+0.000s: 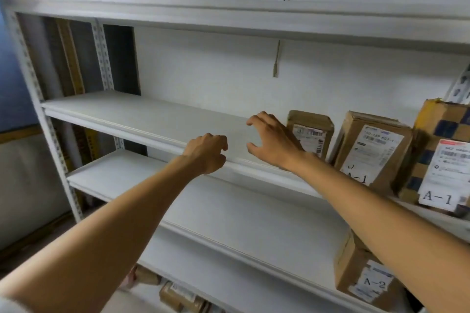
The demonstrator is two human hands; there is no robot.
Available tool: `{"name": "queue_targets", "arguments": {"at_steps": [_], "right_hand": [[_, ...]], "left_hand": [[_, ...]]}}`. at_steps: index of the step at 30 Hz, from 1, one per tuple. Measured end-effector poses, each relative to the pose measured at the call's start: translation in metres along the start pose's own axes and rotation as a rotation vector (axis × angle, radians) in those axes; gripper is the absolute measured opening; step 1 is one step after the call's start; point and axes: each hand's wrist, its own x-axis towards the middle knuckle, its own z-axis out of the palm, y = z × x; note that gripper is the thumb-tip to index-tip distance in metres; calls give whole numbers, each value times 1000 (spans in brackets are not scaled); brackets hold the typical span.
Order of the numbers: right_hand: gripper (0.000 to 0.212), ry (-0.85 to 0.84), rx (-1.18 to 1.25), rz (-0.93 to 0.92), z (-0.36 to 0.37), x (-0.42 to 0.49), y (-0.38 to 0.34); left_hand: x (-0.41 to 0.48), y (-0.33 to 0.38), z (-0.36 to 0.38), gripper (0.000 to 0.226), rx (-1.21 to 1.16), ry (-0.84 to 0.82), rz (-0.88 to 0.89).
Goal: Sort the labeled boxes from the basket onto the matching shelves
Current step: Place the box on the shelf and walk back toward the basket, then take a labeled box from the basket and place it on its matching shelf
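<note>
R hand (pixel 272 142) released, fingers (pixel 256 119) spread, just left of small box (pixel 310 134) on mid shelf (pixel 152 114) w/ two A-1 boxes (pixel 373 150) further right. L hand (pixel 207 152) loosely curled, empty, at shelf's near edge.

The left hand (pixel 207 154) and right hand (pixel 273 143) are bare, as are both forearms. A pale sleeve (pixel 11 305), blurred, covers the left arm at the frame's bottom corner.
</note>
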Motion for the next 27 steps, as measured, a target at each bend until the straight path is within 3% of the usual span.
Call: {"name": "queue_targets", "arguments": {"at_steps": [11, 17, 22, 27], "right_hand": [[51, -363, 280, -411, 78, 23, -249], [53, -561, 350, -765, 115, 9, -395], [55, -646, 419, -1102, 119, -24, -510], [54, -694, 463, -1471, 99, -101, -602]], "left_hand": [[-196, -165, -46, 32, 101, 59, -475], [-347, -230, -63, 29, 99, -31, -892], [-474, -238, -76, 30, 50, 25, -1227], [-584, -190, -80, 31, 55, 111, -1527]]}}
